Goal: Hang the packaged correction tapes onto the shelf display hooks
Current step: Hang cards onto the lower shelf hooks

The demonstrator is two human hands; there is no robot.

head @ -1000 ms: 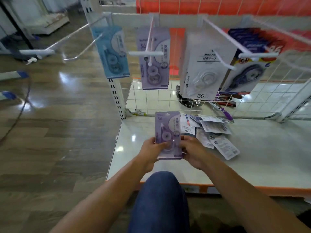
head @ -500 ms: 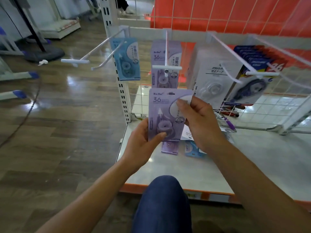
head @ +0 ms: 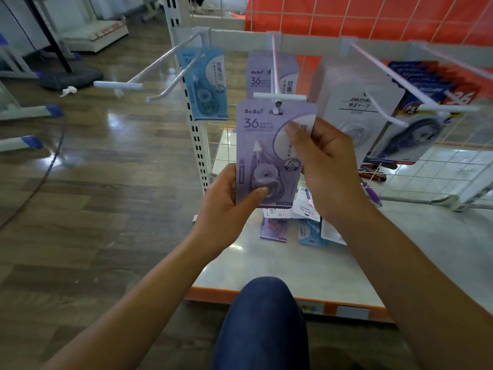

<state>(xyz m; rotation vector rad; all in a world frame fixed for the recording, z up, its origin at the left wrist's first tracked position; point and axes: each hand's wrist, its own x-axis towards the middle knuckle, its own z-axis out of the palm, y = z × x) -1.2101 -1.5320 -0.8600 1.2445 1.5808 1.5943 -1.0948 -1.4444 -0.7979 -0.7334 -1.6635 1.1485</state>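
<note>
From the head camera, both hands hold a purple correction tape pack [head: 269, 145] upright, left of centre and in front of the display. The left hand [head: 226, 206] grips its lower left edge, thumb pressed on the plastic blister. The right hand [head: 325, 166] pinches the upper right edge, thumb on the card face. So each grip is closed on the pack.

The pack's hang hole sits just under the white crossbar of the middle hook [head: 274, 68] (whether the tip is through it, I cannot tell). A second purple pack [head: 266, 73] hangs farther back on that hook. A blue pack [head: 205, 84] hangs to the left and a white JINUO pack [head: 357, 102] to the right.

Loose packs [head: 293, 222] lie on the shelf base [head: 400, 249] beneath the hands.
</note>
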